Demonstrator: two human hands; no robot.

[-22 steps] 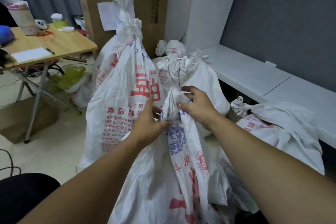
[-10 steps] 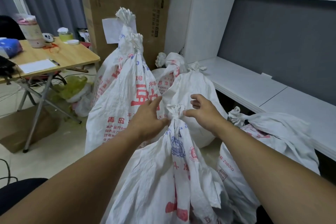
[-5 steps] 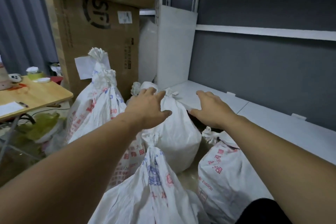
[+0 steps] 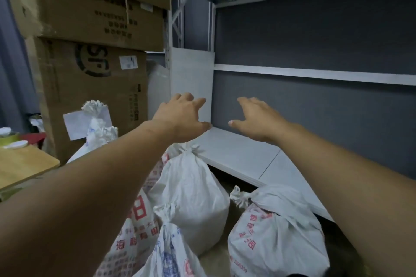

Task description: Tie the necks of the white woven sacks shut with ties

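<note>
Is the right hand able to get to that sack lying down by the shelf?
Probably yes. The right hand is open, holds nothing and hangs above the low shelf. The lying sack sits below it on the floor with nothing over its bunched neck.

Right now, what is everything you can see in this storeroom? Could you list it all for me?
Sacks: at least five, white with red and blue print, necks bunched shut, on the floor below the hands.
Cardboard boxes: two or more, brown, stacked at left behind the sacks.
Paper sheet: one, white, by the tallest sack's neck.
Shelving: one unit, white, against a dark grey wall at right.
Table: one, light wood, far left, small items on it.
Left hand: open, empty, raised toward the shelving.
Right hand: open, empty, raised beside it.
</note>
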